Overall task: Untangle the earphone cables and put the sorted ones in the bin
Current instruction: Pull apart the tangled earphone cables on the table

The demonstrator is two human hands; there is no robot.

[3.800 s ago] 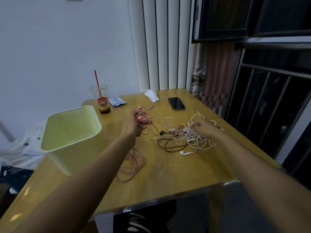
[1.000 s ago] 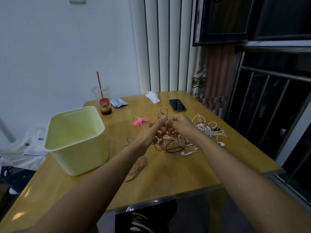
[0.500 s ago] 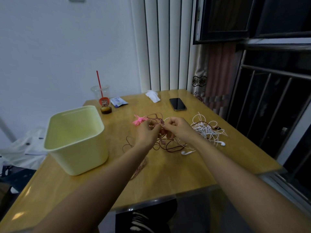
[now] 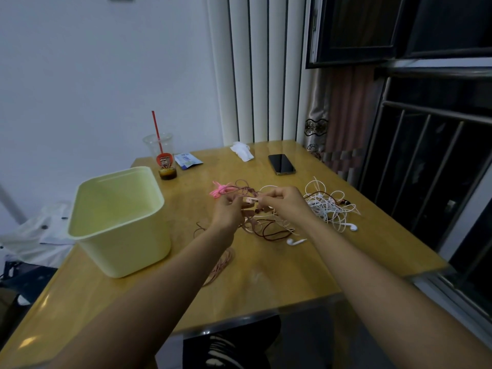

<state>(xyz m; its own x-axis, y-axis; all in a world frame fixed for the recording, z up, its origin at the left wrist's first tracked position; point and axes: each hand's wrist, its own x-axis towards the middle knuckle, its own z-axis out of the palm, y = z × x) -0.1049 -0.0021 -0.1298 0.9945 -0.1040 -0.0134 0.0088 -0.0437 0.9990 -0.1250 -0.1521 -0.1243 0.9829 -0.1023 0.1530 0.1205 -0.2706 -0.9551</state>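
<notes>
Earphone cables [image 4: 269,231] are mostly one knotted mess on the table [image 4: 279,288], right under and just beyond both hands, with dusty pink and dark red strands looped through each other. Left hand [image 4: 228,212] and right hand [image 4: 286,202] are raised close together over that heap, fingers curled. Each is pinching the dusty pink cable [image 4: 250,200], with a small pale piece sitting between the fingertips. Off to the right of the right hand there's a white tangle [image 4: 328,207] lying flat, with white earbuds [image 4: 295,241] poking out on the near side. A bright pink bundle [image 4: 218,190] sits just past the left hand, and a pinkish coil [image 4: 222,262] lies on the wood under the left forearm. The pale yellow bin [image 4: 127,251] stands upright well to the left of the left hand. Further out past the hands: a phone [image 4: 281,164], a crumpled tissue [image 4: 242,151], a blue packet [image 4: 187,159] and a plastic cup [image 4: 159,153] with a red straw [image 4: 156,131]
</notes>
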